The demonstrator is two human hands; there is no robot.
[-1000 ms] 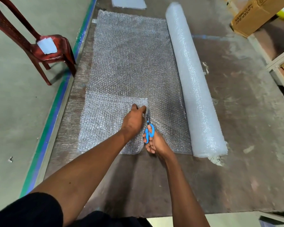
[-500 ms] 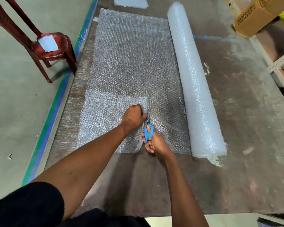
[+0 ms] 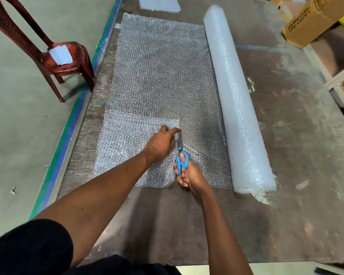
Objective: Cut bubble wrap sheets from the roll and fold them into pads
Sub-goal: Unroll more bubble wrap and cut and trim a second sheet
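Two hands work the unrolled bubble wrap sheet (image 3: 163, 76) on the table (image 3: 286, 155), its roll (image 3: 236, 100) alongside on my right. My right hand (image 3: 189, 175) grips blue-handled scissors (image 3: 180, 155), blades in the sheet. My left hand (image 3: 161, 143) presses the folded piece (image 3: 127, 147) flat, fingers extended.

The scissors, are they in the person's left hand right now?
No, the blue-handled scissors are gripped by the right hand, while the left hand presses on the bubble wrap sheet.
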